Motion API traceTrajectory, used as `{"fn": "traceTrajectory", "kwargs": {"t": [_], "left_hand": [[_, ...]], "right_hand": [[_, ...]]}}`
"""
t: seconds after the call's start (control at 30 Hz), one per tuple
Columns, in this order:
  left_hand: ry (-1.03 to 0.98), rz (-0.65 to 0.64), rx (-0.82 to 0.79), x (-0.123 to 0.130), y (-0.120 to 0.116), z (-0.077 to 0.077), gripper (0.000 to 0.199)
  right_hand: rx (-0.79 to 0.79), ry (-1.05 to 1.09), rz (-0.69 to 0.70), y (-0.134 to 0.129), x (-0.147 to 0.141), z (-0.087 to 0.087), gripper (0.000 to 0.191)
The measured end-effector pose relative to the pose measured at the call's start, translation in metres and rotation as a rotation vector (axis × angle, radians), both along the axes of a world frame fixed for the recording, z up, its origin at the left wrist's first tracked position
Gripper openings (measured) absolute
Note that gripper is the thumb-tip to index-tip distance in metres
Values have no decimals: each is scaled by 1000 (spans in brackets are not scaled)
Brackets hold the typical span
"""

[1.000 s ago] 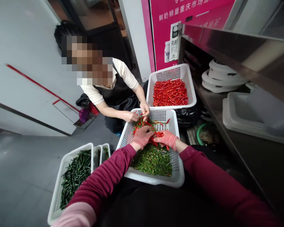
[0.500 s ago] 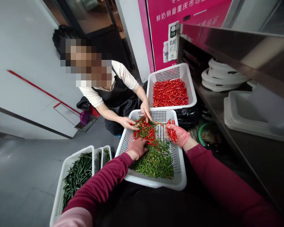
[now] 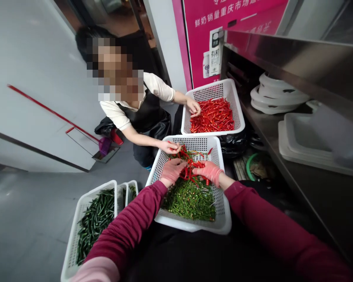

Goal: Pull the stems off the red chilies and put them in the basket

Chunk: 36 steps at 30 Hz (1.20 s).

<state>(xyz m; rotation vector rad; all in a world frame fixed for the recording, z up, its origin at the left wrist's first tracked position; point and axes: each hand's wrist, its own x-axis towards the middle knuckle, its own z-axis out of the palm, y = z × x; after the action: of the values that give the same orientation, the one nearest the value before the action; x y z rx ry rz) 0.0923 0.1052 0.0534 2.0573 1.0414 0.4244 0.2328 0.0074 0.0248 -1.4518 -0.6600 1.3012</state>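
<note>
A white perforated basket [image 3: 226, 203] stands before me with red chili peppers [image 3: 189, 172] toward its far side and a heap of green stems [image 3: 191, 199] at the near side. My right hand [image 3: 209, 171], in a thin pink glove, is closed around several red chili peppers above the stems. My left hand [image 3: 173, 170], gloved alike, comes in from the left with its fingers pinched on a red chili pepper; the fingertips are partly hidden. Both hands are close together over the middle of the basket.
Facing me, a co-worker [image 3: 147, 105] has one hand at my basket's far edge and the other over a second basket [image 3: 238, 113] of red chilies. Dark green chilies [image 3: 97, 219] fill a basket at left. A metal shelf [image 3: 264, 129] with white dishes stands right.
My right hand has moved left with its chilies, toward my left hand, which has risen slightly. The co-worker's one hand has gone from my basket to the far basket of red chilies.
</note>
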Motion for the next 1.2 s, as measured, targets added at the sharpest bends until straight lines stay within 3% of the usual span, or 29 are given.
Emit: {"fn": "traceTrajectory", "kwargs": {"t": [0.13, 0.27, 0.33, 0.4, 0.47, 0.53, 0.63, 0.7, 0.8, 0.9, 0.97, 1.07, 1.13, 1.2], "left_hand": [[-121, 107, -105, 2, -20, 5, 31], [-16, -36, -358, -3, -22, 16, 47], [202, -126, -256, -9, -16, 16, 46], [410, -159, -3, -13, -9, 8, 32], [596, -273, 260, -10, -3, -7, 38], [753, -470, 442, -2, 2, -25, 41], [790, -615, 467, 13, 7, -40, 27], [697, -568, 418, 17, 7, -36, 22], [393, -329, 187, 14, 2, -12, 26], [165, -121, -115, 9, -9, 17, 27], [120, -72, -149, 11, -17, 27, 27], [217, -94, 123, 15, -24, 26, 27], [442, -207, 384, 15, -22, 17, 25], [707, -348, 536, 10, -16, 6, 22]], "right_hand": [[41, -93, 109, 1, -18, -3, 22], [88, -137, 126, -1, -9, 1, 17], [112, -10, 10, -2, 3, 6, 14], [137, 216, -141, -3, 16, 10, 11], [143, 412, -245, -3, 24, 11, 9], [119, 515, -264, -3, 28, 9, 12], [69, 529, -224, -1, 25, 2, 14], [55, 483, -216, 0, 21, -3, 13], [72, 347, -184, 1, 15, -7, 21], [105, 278, 13, -1, 6, -6, 26], [118, 304, 173, -3, 0, -4, 28], [39, 265, 228, -8, -6, -1, 21], [-60, 206, 181, -11, -6, -1, 14], [-141, 211, 118, -11, -3, -2, 14]]}}
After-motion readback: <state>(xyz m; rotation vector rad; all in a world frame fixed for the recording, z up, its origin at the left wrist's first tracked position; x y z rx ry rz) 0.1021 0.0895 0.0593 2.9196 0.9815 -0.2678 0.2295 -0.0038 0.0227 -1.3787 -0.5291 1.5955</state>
